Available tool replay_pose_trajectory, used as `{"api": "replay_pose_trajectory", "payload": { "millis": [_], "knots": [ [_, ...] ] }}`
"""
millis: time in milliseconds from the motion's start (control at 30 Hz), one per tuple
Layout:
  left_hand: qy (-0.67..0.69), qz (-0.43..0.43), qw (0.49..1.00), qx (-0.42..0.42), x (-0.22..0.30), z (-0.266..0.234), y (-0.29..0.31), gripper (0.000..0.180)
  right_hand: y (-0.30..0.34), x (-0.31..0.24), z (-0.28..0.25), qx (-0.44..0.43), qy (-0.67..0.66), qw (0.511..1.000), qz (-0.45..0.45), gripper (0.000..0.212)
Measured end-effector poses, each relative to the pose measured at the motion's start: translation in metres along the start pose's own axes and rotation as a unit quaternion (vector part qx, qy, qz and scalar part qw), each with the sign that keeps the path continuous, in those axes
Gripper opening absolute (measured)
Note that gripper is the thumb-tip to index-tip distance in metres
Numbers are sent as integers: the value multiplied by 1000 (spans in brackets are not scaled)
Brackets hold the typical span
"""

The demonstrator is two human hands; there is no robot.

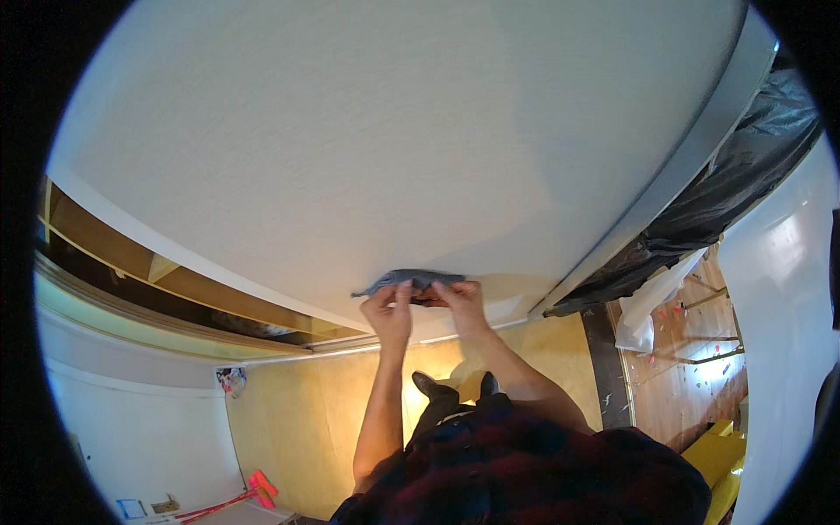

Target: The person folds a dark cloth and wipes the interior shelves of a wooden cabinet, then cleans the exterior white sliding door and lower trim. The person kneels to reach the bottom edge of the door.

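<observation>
A crumpled blue-grey cloth (404, 276) is stretched between my two hands, close to a large off-white panel (394, 131). My left hand (390, 317) pinches it near its left part, thumb and fingers closed. My right hand (465, 306) has its fingers closed on the right part. Whether the cloth touches the panel, I cannot tell. Both forearms reach up from below, and a shadow falls on the panel to the right of my right hand.
Open wooden framing (184, 284) shows left of the panel. Black plastic sheeting (682, 210) hangs along its right edge. Beneath me lies a yellowish floor (516, 367). At the lower left is a red-headed tool (261, 486); a yellow object (716, 459) sits lower right.
</observation>
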State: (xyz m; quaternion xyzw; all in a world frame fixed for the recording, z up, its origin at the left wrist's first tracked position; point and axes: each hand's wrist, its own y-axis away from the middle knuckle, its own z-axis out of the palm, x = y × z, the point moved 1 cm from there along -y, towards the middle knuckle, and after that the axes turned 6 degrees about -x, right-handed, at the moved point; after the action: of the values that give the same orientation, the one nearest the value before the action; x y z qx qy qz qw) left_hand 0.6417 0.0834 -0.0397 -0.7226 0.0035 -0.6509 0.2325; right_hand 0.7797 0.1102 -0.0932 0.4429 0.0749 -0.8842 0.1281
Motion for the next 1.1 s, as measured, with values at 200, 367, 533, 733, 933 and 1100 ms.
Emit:
{"api": "replay_pose_trajectory", "payload": {
  "millis": [200, 367, 533, 733, 933, 1100],
  "knots": [
    [-47, -16, 993, 109, -24, -88, 1, 25, -20, 57, 65, -86, 77, 990, 75, 23],
    [22, -48, 990, 132, -72, -104, 15, 29, -24, 94, 60, -99, 154, 979, 94, 26],
    [88, -117, 983, 112, -119, -63, 45, 23, -12, 93, 2, -18, 165, 977, 132, 22],
    [167, -155, 974, -10, -107, 24, 49, 22, 6, 47, -70, 113, 142, 979, 93, 15],
    [146, -129, 971, -136, -22, 86, 23, 23, 22, -53, -81, 177, 201, 962, -45, 12],
    [173, -70, 962, -199, 56, 114, -2, 19, 30, -145, -44, 214, 225, 933, -183, 16]
  ]
}}
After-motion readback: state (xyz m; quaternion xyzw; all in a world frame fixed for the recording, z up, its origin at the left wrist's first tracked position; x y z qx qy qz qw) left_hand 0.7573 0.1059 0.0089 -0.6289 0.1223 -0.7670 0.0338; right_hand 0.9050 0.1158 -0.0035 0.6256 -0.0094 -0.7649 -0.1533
